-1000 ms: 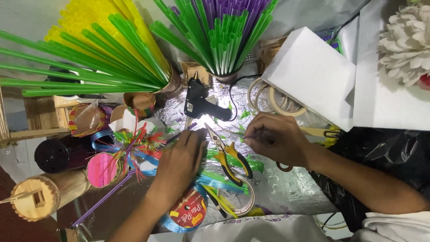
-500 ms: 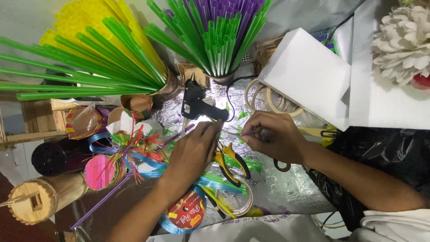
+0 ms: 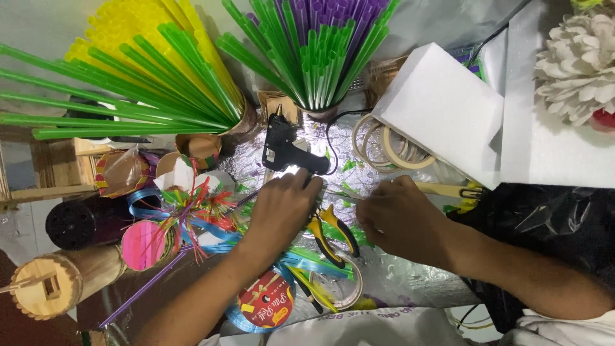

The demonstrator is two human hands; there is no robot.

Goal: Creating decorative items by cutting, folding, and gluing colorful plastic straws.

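Both hands have crept toward the glue gun (image 3: 286, 152), the left hand (image 3: 280, 211) now touching its nozzle end, the right hand (image 3: 400, 221) beside it pinching a thin strip, so fingers risk a burn.

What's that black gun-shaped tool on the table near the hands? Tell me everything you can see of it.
The glue gun is black, looks like plastic, and lies flat on the shiny foil-covered table. Its nozzle end points toward the cup of green and purple straws; its handle reaches toward the left hand, whose fingertips lie at or over its end. A black cord curves away beside it. Whether it is switched on cannot be told.
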